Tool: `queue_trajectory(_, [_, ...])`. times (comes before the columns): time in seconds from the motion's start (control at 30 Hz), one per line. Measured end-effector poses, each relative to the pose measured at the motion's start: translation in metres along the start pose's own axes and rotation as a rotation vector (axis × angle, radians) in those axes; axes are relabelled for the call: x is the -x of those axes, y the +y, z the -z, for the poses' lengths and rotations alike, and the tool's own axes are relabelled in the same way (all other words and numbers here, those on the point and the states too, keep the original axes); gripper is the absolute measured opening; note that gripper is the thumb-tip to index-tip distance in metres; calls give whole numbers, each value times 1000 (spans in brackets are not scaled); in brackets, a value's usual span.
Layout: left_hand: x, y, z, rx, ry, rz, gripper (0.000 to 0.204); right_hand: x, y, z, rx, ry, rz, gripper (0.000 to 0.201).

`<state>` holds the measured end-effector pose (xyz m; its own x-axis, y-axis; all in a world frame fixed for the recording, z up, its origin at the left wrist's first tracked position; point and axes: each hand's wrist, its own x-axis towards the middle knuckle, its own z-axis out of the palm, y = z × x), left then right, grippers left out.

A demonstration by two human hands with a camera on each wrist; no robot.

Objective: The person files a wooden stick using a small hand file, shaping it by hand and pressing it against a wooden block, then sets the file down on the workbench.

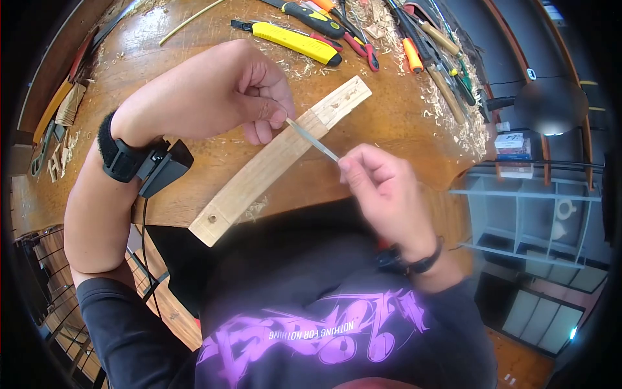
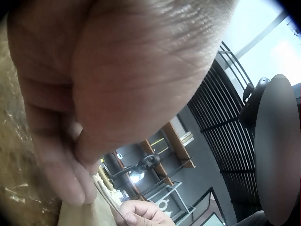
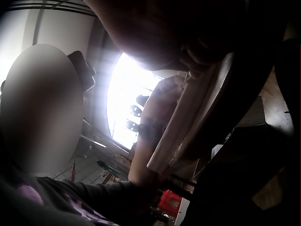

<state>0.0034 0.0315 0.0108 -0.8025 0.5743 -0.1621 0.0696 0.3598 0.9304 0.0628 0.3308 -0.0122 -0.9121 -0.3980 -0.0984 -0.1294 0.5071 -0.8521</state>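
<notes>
A slightly curved wooden bar (image 1: 253,176) lies slantwise at the table's near edge, with a small round hole at its near end. Its far end has a squared, stepped section with gouged marks. Across the bar runs a thin, flat grey strip (image 1: 315,141). My left hand (image 1: 262,97) pinches the strip's far end between thumb and fingers, beside the bar. On the other side, my right hand (image 1: 382,181) pinches the near end. In the left wrist view, the left fingers (image 2: 73,186) come down right by the pale bar (image 2: 84,214).
A yellow utility knife (image 1: 295,43) lies beyond the left hand, near a black-and-yellow handled tool (image 1: 314,21). Several chisels and other tools spread along the far right among wood shavings (image 1: 476,129). A thin stick (image 1: 191,23) rests at the far left.
</notes>
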Motion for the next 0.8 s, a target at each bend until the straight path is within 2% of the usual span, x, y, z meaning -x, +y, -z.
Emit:
queue_trajectory(0.13, [0, 2, 1, 2, -3, 20, 8, 2, -1, 5, 36, -11, -2, 25])
queue_trajectory(0.23, [0, 1, 0, -3, 12, 21, 7, 5, 0, 6, 12, -32, -88, 24])
queue_trajectory(0.33, [0, 3, -2, -17, 25, 48, 8, 1, 2, 2, -20, 6, -21, 24])
queue_trajectory(0.43, [0, 3, -1, 10, -4, 52, 8, 1, -2, 5, 62, -4, 19, 24])
queue_trajectory(0.53, [-1, 1, -1, -18, -3, 21, 8, 5, -2, 9, 55, -41, -82, 24])
queue_trajectory(0.73, [-1, 3, -2, 5, 3, 50, 8, -2, 1, 3, 31, 2, 63, 23])
queue_trajectory(0.8, [-1, 1, -1, 3, 3, 34, 8, 6, 2, 11, 49, -30, -42, 23])
